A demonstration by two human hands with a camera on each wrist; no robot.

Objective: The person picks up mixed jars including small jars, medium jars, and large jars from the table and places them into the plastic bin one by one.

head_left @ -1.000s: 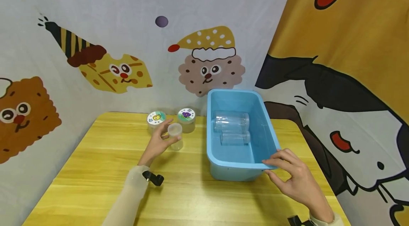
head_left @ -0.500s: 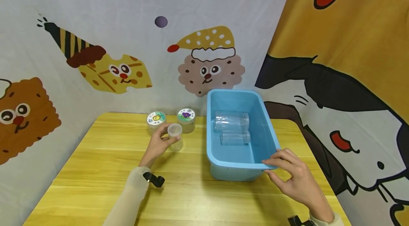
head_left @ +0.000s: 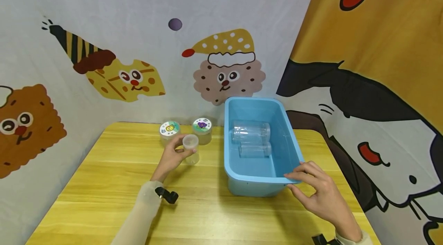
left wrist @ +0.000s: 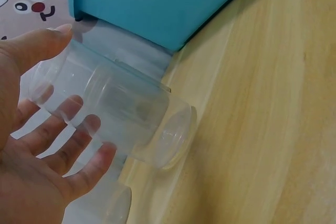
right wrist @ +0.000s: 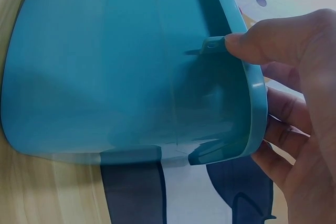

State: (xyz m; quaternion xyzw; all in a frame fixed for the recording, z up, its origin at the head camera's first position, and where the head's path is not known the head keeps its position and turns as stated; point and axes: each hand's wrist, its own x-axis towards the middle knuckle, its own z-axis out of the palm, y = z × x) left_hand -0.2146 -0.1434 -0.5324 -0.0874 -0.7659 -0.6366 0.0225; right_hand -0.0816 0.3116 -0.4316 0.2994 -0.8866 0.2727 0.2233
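My left hand [head_left: 171,159] grips a small clear plastic jar [left wrist: 128,106] with a translucent white lid. In the left wrist view the thumb lies along one side and the fingertips press the other. The jar stands upright at the table's left-centre. My right hand [head_left: 320,195] holds the near right corner of a blue plastic tub [head_left: 257,179]. Its thumb is under the rim [right wrist: 256,103], with the fingers over the top. Inside the tub, a larger clear jar [head_left: 251,131] and a smaller one [head_left: 255,149] lie on their sides.
Behind the left hand stand two clear jars with printed lids, one with a yellow picture [head_left: 169,129] and one with a purple picture [head_left: 202,125]. The wooden table [head_left: 100,191] meets a cartoon-printed curtain [head_left: 138,18] at the back.
The left index finger, raised beside the jar a second ago, has come down against it. The jar has shifted very slightly rightward. My right hand and the tub have stayed put.
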